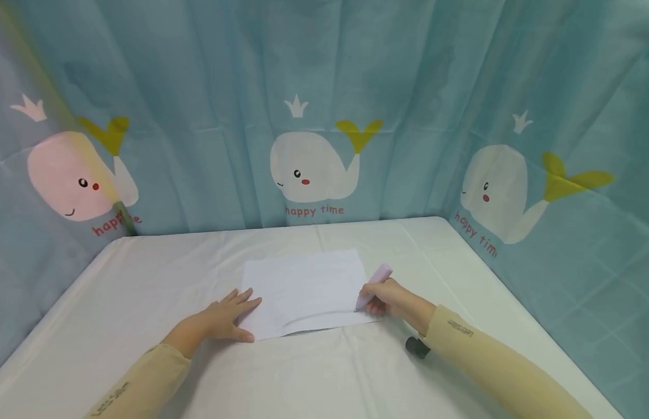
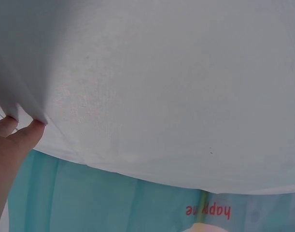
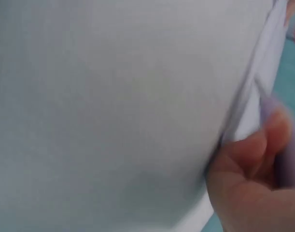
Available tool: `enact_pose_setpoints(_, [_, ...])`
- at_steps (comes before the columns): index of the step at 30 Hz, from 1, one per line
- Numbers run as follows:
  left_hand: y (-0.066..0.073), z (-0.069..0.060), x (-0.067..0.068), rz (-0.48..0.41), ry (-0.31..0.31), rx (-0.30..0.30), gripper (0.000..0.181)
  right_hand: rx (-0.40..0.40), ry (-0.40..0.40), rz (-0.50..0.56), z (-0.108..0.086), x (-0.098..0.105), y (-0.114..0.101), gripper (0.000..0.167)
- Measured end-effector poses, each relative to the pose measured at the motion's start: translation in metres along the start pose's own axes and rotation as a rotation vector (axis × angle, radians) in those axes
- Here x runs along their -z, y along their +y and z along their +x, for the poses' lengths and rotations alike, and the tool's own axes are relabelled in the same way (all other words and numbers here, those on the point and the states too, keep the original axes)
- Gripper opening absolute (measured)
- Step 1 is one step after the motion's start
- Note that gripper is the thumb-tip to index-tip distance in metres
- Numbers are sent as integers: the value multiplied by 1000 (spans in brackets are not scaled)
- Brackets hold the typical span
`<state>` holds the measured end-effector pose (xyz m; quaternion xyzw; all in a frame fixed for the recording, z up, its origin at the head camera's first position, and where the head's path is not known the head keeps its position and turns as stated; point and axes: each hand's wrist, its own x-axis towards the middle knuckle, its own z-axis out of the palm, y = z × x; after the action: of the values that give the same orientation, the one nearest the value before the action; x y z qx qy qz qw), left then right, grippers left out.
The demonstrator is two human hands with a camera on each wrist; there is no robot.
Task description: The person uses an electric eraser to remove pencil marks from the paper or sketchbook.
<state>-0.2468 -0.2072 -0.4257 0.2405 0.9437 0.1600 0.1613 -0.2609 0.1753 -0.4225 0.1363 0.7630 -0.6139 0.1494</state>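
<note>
Right hand (image 1: 388,298) pinches a lilac pen (image 1: 382,272) between thumb and fingers, over the near right corner of a white sheet of paper (image 1: 303,285). Key relation, as judged: tip to sheet. Pen's long axis slants; tip down toward the person and leftward, blunt end up, away and to the right. Most of the sheet lies left of the tip and beyond it. Contact at the tip: cannot tell; right wrist view blurred. Left hand (image 1: 222,319), fingers spread, rests on the sheet's left edge, well apart from the pen. Sheet lies on the white surface (image 1: 282,378), longer side running left to right, near edge slightly raised.
</note>
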Motion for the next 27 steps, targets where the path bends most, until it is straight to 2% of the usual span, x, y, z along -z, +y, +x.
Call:
enact_pose_setpoints(5, [0,0,0,10,1,-9,90,-23,18,84,0,3,2,22])
enact_pose_setpoints(15, [0,-1,0,6,4,-20,90,-16,9,104,-3,-1,3,21])
enact_pose_setpoints(19, [0,-1,-1,2,4,-15,90,-10,12,108,-3,-3,3,19])
enact_pose_setpoints(27, [0,-2,-2,-3,5,-10,90,-2,-21,26,-4,-6,1,19])
